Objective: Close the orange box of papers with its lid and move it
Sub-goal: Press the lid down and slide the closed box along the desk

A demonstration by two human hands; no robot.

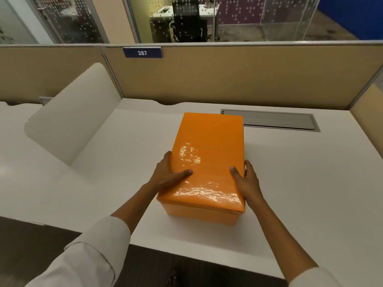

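Left hand (167,175) and right hand (246,179) clasp the sides of the lidded orange box (207,160) mid-desk (300,183); its far corner seemingly overlaps the grey cable hatch (277,120).

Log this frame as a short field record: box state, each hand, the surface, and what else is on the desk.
box: orange box, lid on, resting on the desk
lid: glossy orange lid, seated over the base, whose front shows below it
left hand: left hand on the box's left side, thumb on the lid
right hand: right hand on the box's right side, thumb on the lid
surface: white desk
also present: grey cable hatch behind the box; number plate 387 on the partition
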